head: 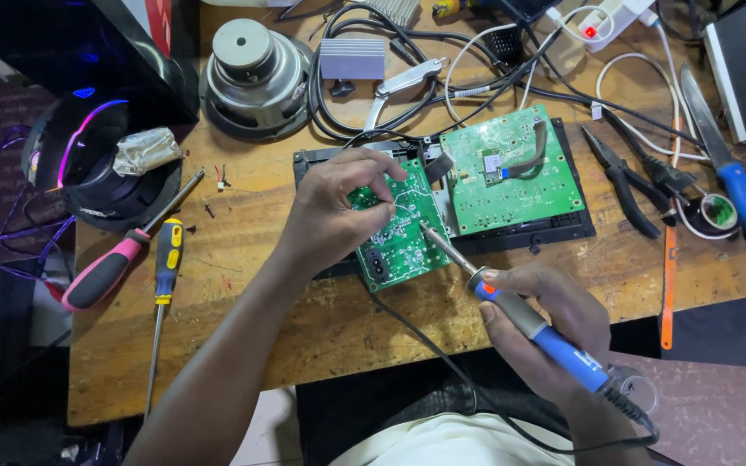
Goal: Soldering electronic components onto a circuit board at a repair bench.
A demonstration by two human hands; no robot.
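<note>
Right, we're at the wooden table (304,328), cluttered edge to edge. The biggest tray-like thing is the flat black housing (554,231), which lies open and carries the large green circuit board (511,173), sitting on its right half. The smaller green board (401,237) overlaps the housing's left edge, tilted, with its long axis running top-right to bottom-left.

Our left hand (338,216) is closed in a pinch on the small board's upper left part, fingers curled over it. Our right hand (546,324) is wrapped around the blue-handled soldering iron (520,315) in a pen grip. The iron's long axis runs diagonally: handle at lower right near our body, tip up-left, touching the small board near its middle right edge. Its black cord trails off the handle end.

A loose speaker driver (256,78) sits at upper left. A pink-handled screwdriver (118,263) and a yellow-handled one (166,267) lie just beside each other at left. Black pliers (628,185) lie right of the housing.
</note>
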